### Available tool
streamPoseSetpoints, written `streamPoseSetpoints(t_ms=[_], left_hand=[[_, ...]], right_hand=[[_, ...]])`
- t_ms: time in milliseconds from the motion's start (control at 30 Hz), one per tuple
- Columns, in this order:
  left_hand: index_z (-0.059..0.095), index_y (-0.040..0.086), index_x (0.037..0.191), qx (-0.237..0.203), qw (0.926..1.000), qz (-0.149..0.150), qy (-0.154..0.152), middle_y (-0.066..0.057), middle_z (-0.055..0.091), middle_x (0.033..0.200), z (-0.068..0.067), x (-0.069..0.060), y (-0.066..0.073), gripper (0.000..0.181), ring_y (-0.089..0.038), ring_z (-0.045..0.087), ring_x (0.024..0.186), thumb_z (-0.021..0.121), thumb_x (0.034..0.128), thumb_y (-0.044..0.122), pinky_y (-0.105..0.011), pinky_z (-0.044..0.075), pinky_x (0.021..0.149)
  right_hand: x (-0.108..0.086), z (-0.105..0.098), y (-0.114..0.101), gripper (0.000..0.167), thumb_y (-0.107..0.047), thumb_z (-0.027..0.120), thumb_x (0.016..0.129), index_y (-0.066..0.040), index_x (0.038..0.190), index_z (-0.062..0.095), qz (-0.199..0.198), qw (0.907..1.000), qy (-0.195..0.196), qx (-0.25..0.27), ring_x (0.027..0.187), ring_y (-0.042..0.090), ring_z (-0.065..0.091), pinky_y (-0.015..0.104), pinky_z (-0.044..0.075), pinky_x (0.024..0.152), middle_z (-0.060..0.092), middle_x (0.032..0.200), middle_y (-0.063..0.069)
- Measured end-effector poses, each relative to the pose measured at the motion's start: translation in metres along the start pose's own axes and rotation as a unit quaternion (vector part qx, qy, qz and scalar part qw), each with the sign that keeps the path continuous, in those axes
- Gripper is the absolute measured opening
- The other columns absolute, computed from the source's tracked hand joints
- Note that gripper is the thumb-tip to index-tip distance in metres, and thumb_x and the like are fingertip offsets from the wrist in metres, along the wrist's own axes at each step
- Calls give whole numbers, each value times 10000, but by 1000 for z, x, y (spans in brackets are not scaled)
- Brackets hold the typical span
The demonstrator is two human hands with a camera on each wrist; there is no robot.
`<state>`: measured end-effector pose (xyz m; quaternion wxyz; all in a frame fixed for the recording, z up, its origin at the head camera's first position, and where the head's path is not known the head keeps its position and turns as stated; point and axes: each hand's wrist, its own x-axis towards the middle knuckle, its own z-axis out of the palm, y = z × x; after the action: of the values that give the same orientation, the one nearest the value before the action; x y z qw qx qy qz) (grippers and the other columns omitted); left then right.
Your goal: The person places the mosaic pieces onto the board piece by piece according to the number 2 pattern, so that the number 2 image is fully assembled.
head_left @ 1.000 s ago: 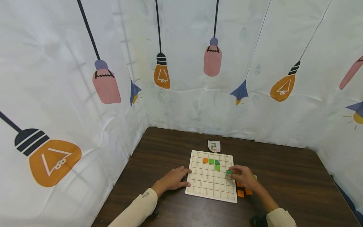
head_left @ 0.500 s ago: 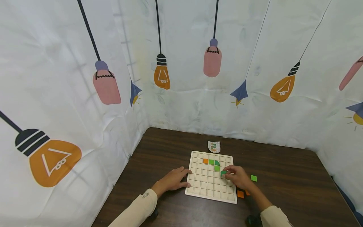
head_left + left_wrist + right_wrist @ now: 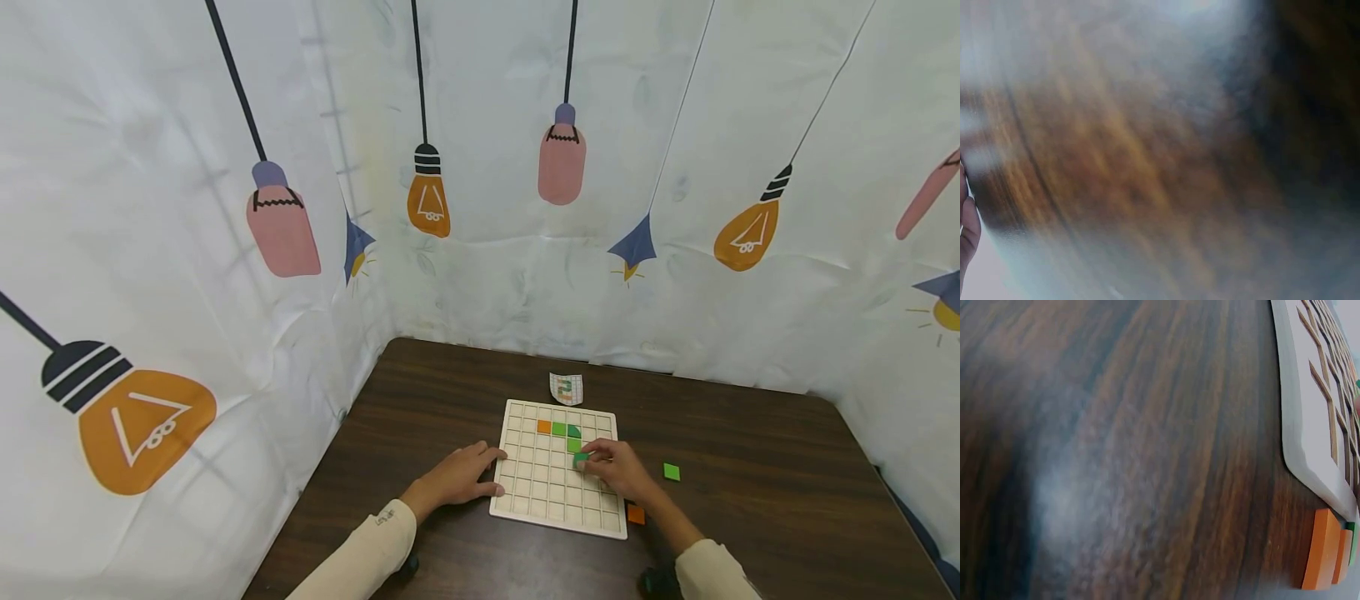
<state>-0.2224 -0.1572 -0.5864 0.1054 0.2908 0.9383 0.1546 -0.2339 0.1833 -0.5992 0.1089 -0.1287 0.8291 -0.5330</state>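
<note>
A pale gridded board point(image 3: 525, 492) lies on the table with an orange tile point(image 3: 543, 427), a light green tile point(image 3: 558, 428), a dark green tile with a rounded corner point(image 3: 574, 432) and another light green tile point(image 3: 573, 446) in its cells. My right hand point(image 3: 618, 468) pinches a dark green tile point(image 3: 580, 460) between thumb and fingers, over the cell just below the lower light green one. At the board's left edge rests my left hand point(image 3: 465, 473), fingers extended, thumb and fingertips touching the rim. The left wrist view is mostly blurred table.
Right of the board lie a loose light green tile point(image 3: 671, 472) and an orange tile point(image 3: 636, 514); other tiles are partly hidden by the right arm. A small printed pattern card point(image 3: 566, 388) sits behind the board. Dark wooden table point(image 3: 750, 467) surrounds it; patterned white cloth hangs behind.
My right hand has moved left across the board with the dark green tile, from the right columns to below the light green tile. The left hand has stayed at the left edge.
</note>
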Motion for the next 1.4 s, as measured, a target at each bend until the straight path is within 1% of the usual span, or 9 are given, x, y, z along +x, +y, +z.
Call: streamPoseSetpoints(t_ms=[167,233,367,533,633,800,1000,1200,1400], left_hand=[[511,248,1442,-10,10000,1,-26,29,569,1137,1,0,0,622,-81,534,927,622,930,583,-405,455,931],[511,250,1441,-19,10000,-6,-31,29,568,1138,1,0,-1,622,-80,534,928,622,929,584,-405,455,932],[515,252,1435,-8,10000,-1,-27,35,567,1123,2,0,-1,617,-73,516,900,625,927,585,-395,453,916],[519,251,1430,-19,10000,10,-12,37,566,1116,3,0,-2,613,-72,511,891,630,926,582,-393,452,910],[518,249,1432,-26,10000,24,-4,35,566,1121,2,0,-2,613,-72,515,898,625,929,583,-397,454,914],[520,245,1433,-53,10000,43,9,31,569,1130,1,-1,-1,609,-79,529,919,628,931,574,-406,455,924],[522,244,1430,-6,10000,49,26,31,571,1124,1,-1,0,606,-78,529,915,626,932,573,-399,458,916],[525,249,1424,17,10000,32,49,57,554,1062,2,0,-1,604,-60,491,858,636,926,574,-362,443,865],[518,262,1426,44,10000,-9,27,64,543,1053,3,0,-3,612,-62,483,854,630,921,589,-351,439,852]], right_hand=[[3,5,-1,242,-158,764,897,-4,1074,704,-14,9994,190,-278,575,67,516,251,425,482,690,834,66],[5,7,-1,224,-162,770,891,-21,1055,713,6,9988,258,-406,639,71,542,247,430,512,694,828,54],[7,10,-3,213,-156,780,880,-27,1038,719,158,9986,273,-427,690,110,564,253,441,533,699,824,55],[8,13,-5,198,-139,781,874,-30,1030,724,178,9979,281,-555,756,140,588,261,454,596,694,821,45],[9,14,-6,168,-145,791,863,-65,1002,740,206,9961,380,-768,769,135,583,261,445,631,677,802,6],[10,17,-8,142,-166,807,847,-120,970,753,269,9920,519,-1115,746,111,535,254,403,636,638,793,-42],[10,18,-10,151,-153,812,841,-117,978,759,336,9914,544,-1143,769,119,530,254,400,666,635,826,-39],[11,16,-9,149,-128,817,826,-104,958,752,95,9923,563,-1101,741,88,519,237,404,654,630,825,-29],[11,15,-9,136,-114,805,836,-122,939,717,-112,9930,513,-1062,723,90,500,241,389,626,611,824,-20]])
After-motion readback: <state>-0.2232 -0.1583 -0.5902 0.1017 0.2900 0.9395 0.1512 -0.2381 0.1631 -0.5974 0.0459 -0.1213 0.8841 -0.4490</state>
